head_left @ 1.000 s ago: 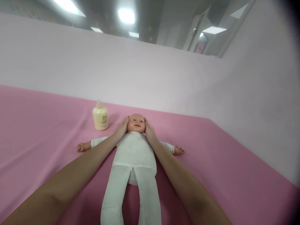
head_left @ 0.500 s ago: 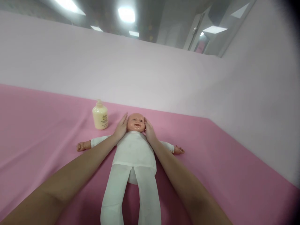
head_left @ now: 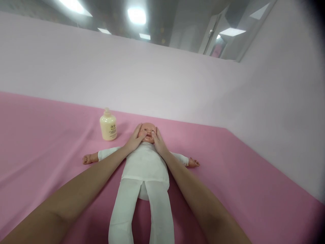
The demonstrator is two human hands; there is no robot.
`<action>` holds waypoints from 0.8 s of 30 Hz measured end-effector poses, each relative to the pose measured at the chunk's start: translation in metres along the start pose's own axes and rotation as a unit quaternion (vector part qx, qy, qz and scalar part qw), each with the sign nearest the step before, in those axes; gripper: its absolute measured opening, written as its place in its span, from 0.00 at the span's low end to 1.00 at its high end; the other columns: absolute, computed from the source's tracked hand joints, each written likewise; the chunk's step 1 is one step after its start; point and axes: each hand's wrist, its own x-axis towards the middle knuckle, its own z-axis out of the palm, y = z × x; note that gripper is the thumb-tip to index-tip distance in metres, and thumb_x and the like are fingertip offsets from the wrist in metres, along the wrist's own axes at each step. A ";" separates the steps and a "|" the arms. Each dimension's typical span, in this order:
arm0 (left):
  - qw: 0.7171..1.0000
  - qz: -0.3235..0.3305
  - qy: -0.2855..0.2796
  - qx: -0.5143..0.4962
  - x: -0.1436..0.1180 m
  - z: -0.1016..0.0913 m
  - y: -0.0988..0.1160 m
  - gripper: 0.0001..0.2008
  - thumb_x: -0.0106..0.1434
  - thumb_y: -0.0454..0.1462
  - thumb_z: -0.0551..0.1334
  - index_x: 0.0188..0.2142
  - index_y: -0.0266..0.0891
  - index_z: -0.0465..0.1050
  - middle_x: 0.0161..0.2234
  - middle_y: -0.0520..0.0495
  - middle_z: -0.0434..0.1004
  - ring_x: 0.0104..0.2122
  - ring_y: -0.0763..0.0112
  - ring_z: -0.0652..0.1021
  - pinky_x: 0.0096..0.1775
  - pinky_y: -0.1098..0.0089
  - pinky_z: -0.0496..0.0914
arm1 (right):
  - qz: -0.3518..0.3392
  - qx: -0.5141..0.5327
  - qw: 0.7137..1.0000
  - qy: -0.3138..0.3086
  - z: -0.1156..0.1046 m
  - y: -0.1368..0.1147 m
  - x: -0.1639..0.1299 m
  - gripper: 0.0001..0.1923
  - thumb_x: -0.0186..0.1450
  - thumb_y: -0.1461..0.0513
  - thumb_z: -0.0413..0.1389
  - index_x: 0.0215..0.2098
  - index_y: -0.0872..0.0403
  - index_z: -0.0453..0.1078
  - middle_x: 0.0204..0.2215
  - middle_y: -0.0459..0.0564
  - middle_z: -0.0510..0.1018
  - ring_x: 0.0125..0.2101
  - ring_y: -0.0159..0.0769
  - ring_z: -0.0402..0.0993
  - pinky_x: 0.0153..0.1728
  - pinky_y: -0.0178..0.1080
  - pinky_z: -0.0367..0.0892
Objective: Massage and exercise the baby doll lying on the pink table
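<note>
A baby doll (head_left: 145, 162) in a white top and white trousers lies on its back with its arms spread wide. My left hand (head_left: 133, 141) rests along one side of the doll's head (head_left: 149, 126), fingers stretched out and thumb on the cheek beside the nose. On the opposite side, my right hand (head_left: 159, 143) lies against the head in the same way, its thumb near the mouth and nose. Both hands are open and touch the head. The thumbs cover part of the doll's face, and my forearms pass over its sleeves.
A pump bottle (head_left: 108, 128) of pale yellow liquid stands to the left of the doll's head. Under everything is a pink cloth (head_left: 228, 176) with some creases at the left. Behind it rises a white wall (head_left: 142, 78), with a glass pane (head_left: 162, 23) above.
Both thumbs have moved inward from beside the head onto the doll's cheeks. The fingers stay along the sides of the head, and the doll and bottle have not moved.
</note>
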 end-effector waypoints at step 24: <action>0.993 -0.022 -0.031 -0.114 -0.006 0.000 0.007 0.34 0.68 0.50 0.51 0.69 0.43 0.45 0.71 0.48 0.39 0.69 0.63 0.47 0.67 0.59 0.46 | -0.042 -0.029 0.998 0.046 0.000 0.000 0.000 0.39 0.66 0.42 0.46 0.68 0.53 0.50 0.68 0.48 0.53 0.68 0.38 0.47 0.68 0.44 0.42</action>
